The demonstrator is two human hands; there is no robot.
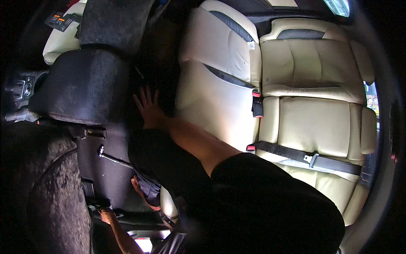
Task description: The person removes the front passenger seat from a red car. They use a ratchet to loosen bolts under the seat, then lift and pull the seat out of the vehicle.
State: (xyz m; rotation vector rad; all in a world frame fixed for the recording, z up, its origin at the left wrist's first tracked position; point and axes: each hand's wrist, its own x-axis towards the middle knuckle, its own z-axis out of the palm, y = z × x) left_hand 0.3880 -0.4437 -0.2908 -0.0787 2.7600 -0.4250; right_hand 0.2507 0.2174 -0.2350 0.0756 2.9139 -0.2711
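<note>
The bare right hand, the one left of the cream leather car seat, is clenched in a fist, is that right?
No, not a fist: the head view shows the bare right hand, left of the cream leather car seat, with fingers spread.

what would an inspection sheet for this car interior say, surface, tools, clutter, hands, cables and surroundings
surface: dark panel, partly in shadow
job's things: ratchet against the panel, its far end toward the dark sleeve
clutter: dark item with orange marks by a pale seat
grips: right grip open, fingers spread, contact unclear in shadow; left grip cannot be identified; smaller hand at lower left, owner unclear
cables: nothing seen for certain; black belt across the bench
surroundings: pale bench, red-topped buckles, dark seat
</note>
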